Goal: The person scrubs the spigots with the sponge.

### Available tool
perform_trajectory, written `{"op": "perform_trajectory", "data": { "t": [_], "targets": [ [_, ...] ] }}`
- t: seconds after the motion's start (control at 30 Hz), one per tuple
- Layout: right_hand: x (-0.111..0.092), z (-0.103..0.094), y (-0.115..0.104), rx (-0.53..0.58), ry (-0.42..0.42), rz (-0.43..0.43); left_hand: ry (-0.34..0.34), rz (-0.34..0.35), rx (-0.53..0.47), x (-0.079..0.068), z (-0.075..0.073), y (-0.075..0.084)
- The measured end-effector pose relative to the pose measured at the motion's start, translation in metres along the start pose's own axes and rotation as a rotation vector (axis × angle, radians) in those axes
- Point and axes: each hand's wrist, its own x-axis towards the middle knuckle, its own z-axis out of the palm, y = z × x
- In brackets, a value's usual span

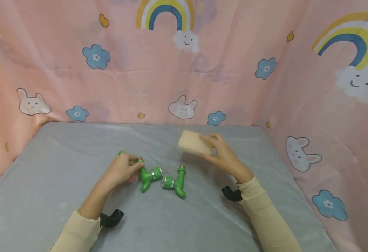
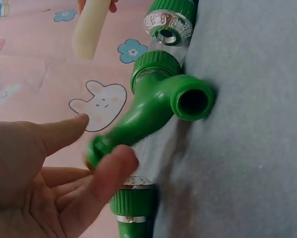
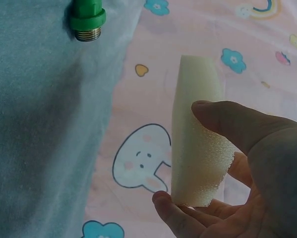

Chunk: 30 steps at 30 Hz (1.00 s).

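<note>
One green tap (image 1: 146, 176) lies at three o'clock from the left hand (image 1: 121, 169), threaded end (image 1: 139, 159) towards eleven, between that nearer hand's spread fingers (image 2: 121, 163); the right hand (image 1: 224, 155) pinches the pale sponge (image 1: 193, 142) at the tap's two o'clock.

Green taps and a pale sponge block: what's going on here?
A person's right hand holds a pale sponge block above the grey table. The left hand has its fingers at one end of a green tap; whether they grip it is unclear. A second tap lies to its right, a third tap to its left.
</note>
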Motion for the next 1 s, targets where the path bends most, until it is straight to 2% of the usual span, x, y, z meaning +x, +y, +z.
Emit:
{"op": "perform_trajectory", "data": {
  "t": [0.2, 0.3, 0.37, 0.53, 0.67, 0.73, 0.87, 0.93, 1.0],
  "targets": [
    [-0.001, 0.001, 0.001, 0.003, -0.004, 0.004, -0.056, 0.001, 0.087, -0.007, -0.002, 0.003],
    [-0.001, 0.001, 0.001, 0.003, -0.012, 0.004, -0.067, 0.029, 0.125, -0.009, -0.009, 0.002],
    [-0.001, 0.001, 0.001, 0.005, -0.012, 0.005, -0.041, 0.040, 0.120, -0.010, -0.016, 0.003],
    [0.001, -0.002, 0.000, 0.007, -0.012, 0.014, 0.083, 0.035, 0.121, -0.013, -0.035, 0.002],
    [0.001, -0.003, 0.000, 0.007, -0.020, 0.018, 0.132, 0.006, 0.184, -0.013, -0.044, -0.002],
    [0.001, -0.002, 0.001, 0.007, -0.020, 0.013, 0.117, -0.023, 0.228, -0.013, -0.046, -0.006],
    [0.002, 0.000, 0.002, 0.006, -0.022, -0.005, 0.040, -0.090, 0.310, -0.011, -0.046, -0.018],
    [0.002, 0.001, 0.002, 0.013, -0.027, -0.003, 0.009, -0.103, 0.329, -0.008, -0.042, -0.025],
    [0.001, 0.002, 0.002, 0.015, -0.032, 0.003, 0.007, -0.098, 0.329, -0.005, -0.038, -0.030]
  ]
}}
